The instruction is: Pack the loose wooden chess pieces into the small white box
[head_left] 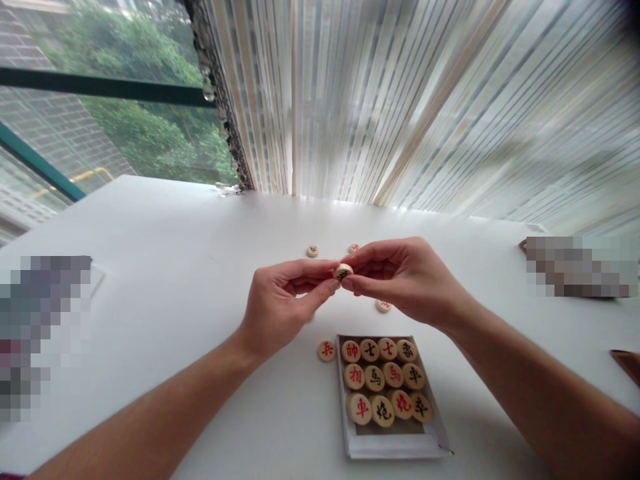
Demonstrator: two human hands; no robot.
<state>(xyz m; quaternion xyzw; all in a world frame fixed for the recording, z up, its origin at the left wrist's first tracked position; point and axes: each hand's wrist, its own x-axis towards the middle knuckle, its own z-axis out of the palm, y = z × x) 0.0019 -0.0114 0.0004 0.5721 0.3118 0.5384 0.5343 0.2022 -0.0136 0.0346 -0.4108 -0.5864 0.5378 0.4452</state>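
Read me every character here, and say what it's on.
In the box, by ink colour:
"帥": disc, red
"士": disc, black; disc, red
"象": disc, black
"相": disc, red
"馬": disc, black; disc, red
"車": disc, black; disc, red
"炮": disc, black; disc, red
"卒": disc, black
"兵": disc, red, outside
Too blurred or covered: held disc, other loose discs.

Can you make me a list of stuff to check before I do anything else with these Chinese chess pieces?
1. Held piece gripped by fingers of both the left hand and right hand: ok.
2. Whole character on it readable: cannot tell, it's small and tilted.
3. Box open on top: ok.
4. Bare space inside the box: ok, a strip at the near end.
5. Twelve boxed pieces with characters up: ok, three rows of four.
6. No loose pieces on the table: not ok, the red soldier piece is one of several.
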